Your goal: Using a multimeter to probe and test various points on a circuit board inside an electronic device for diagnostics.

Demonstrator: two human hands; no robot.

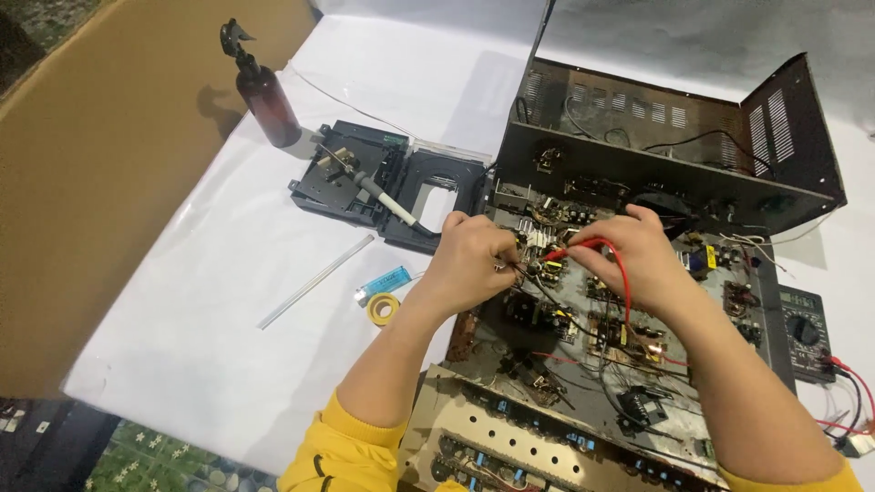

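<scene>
Left hand [469,260] curled knuckles-up over the circuit board [583,319], fingers pinched on a black probe [510,267] with its tip down among the components; right hand [638,255] arched just beside it, thumb and forefinger gripping a red probe [576,248], tip pointed toward the left hand's fingers; red lead [622,282] looping back under the right palm. Open amplifier chassis [674,155] behind the board; multimeter [804,333] at far right; to the left, black disc-drive mechanism [387,182] bearing a soldering iron [383,196]; brown spray bottle [264,91] farther back; yellow tape roll [383,309] and clear tube [314,281] on the white sheet [200,301].
</scene>
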